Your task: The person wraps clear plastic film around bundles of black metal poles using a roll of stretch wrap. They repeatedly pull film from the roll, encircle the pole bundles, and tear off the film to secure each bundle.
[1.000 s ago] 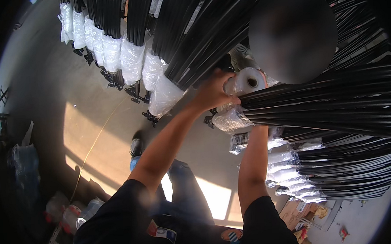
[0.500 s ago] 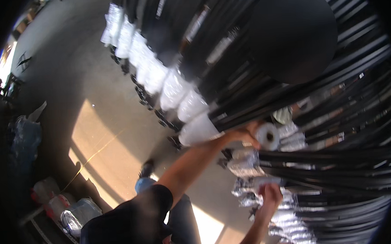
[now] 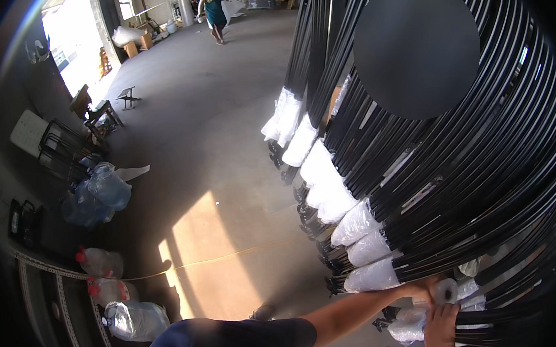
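Note:
My left hand is closed on a roll of clear plastic film, its end with the core hole facing up. My right hand is just below the roll, its fingers bent and pressed together against the roll's lower side or the bundle there; what they hold is hidden. Both hands are beside the film-wrapped end of a bundle of long black poles. Farther ahead, more black pole bundles lie side by side, their ends covered in clear film.
A person stands on the grey floor far ahead. To the left are large plastic bottles, a metal rack, bagged blue bottles, a chair and a small stool. A yellow cord crosses the floor. A dark disc covers the upper right.
The view has swung, so the bundles and hands sit lower and farther right. My right hand has come up from apart to beside the roll. The left hand stays on the roll.

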### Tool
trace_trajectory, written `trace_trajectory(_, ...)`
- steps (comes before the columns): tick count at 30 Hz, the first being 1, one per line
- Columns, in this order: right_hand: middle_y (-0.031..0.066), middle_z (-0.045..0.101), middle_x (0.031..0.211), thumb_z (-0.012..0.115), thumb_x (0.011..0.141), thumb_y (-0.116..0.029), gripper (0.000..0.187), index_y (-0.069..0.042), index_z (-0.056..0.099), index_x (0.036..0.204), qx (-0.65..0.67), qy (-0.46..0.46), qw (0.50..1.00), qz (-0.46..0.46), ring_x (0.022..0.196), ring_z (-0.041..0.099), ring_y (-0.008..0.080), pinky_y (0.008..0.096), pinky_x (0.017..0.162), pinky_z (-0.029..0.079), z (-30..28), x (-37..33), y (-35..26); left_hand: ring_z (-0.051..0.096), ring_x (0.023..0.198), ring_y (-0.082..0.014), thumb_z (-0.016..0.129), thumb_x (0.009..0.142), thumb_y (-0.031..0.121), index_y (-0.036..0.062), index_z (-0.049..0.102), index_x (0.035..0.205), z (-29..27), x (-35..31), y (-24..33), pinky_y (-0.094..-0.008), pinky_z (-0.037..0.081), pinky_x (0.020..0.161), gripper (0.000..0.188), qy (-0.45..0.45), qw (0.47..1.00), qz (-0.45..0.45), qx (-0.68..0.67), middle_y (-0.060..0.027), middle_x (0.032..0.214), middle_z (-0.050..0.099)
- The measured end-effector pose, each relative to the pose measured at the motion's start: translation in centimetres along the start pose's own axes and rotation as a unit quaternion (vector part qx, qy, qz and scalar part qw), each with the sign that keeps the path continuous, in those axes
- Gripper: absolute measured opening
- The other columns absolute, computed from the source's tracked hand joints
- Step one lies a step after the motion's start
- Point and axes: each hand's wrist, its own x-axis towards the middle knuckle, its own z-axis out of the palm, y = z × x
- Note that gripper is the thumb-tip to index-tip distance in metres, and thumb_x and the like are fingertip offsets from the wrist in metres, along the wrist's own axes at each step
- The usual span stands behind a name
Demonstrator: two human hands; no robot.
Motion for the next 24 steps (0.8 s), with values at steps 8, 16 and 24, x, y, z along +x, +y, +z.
trace_trajectory(8, 0.0028, 0.054, 0.091, 0.046, 0.079, -0.018, 0.034, -0.005, 0.052, 0.109, 0.076, -0.075, 0.964, -0.244, 0.085, 0.049, 0.0174, 0.0335, 0.075, 0.033, -5.4, 2.2, 5.2, 0.041, 0.112, -0.0219, 0.079, 0.047, 0.019, 0.0026, 0.04, 0.12, -0.5, 1.5, -2.6, -0.0296, 0.03, 0.094, 0.084, 0.018, 0.996, 0.035, -0.084, -0.0129, 0.117, 0.047)
trace_trajectory(16, 0.0042, 0.052, 0.075, 0.06, 0.063, -0.013, 0.023, -0.003, 0.055, 0.084, 0.11, -0.118, 0.931, -0.328, 0.07, 0.053, 0.0148, 0.0273, 0.066, 0.039, -5.9, 2.5, 6.4, 0.048, 0.102, -0.0222, 0.078, 0.056, 0.025, 0.0006, 0.038, 0.12, -1.2, 0.5, -0.5, -0.0299, 0.038, 0.086, 0.079, -0.094, 0.995, -0.02, 0.008, -0.0142, 0.109, 0.052)
trace_trajectory(24, 0.0032, 0.051, 0.072, 0.067, 0.054, -0.011, 0.029, -0.006, 0.051, 0.078, 0.135, -0.128, 0.937, -0.295, 0.068, 0.054, 0.0145, 0.0247, 0.064, 0.04, -5.4, 2.7, 5.7, 0.052, 0.092, -0.0208, 0.082, 0.049, 0.025, -0.0009, 0.043, 0.113, -1.1, -0.5, -2.4, -0.0295, 0.042, 0.079, 0.08, 0.034, 0.988, 0.149, -0.008, -0.0141, 0.1, 0.055)
